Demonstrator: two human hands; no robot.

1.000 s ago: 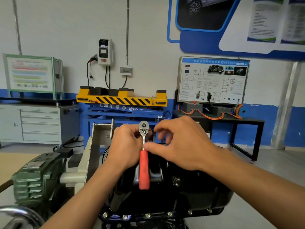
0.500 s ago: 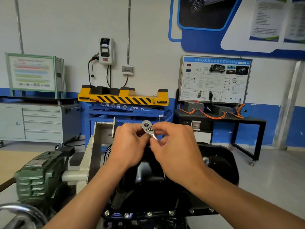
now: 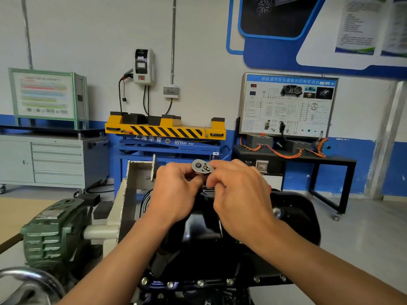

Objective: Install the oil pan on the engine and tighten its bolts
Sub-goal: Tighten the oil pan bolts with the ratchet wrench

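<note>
Mid-frame, the left hand [image 3: 176, 194] and right hand [image 3: 240, 201] both pinch a silver ratchet [image 3: 201, 166] above the black oil pan [image 3: 293, 216], which lies low in the frame with bolts [image 3: 200, 282] along its near edge. I think the ratchet is being set; next it must meet a bolt. Grey drawers [image 3: 57, 164] stand left, a black table [image 3: 330, 158] right.

The ratchet [image 3: 202, 167] shows a head of smooth, bright polished metal with a darker switch set in it. The oil pan [image 3: 293, 216] is black painted metal, glossy enough to carry reflections. Along its near flange edge the bolts [image 3: 200, 283] are shiny plated metal. At the stand's left end the gearbox [image 3: 50, 234] is rough cast metal under dull green paint. The handwheel [image 3: 30, 276] is chromed and mirror-smooth, and the upright plate [image 3: 116, 216] wears matt cream paint, chipped along its edges.
</note>
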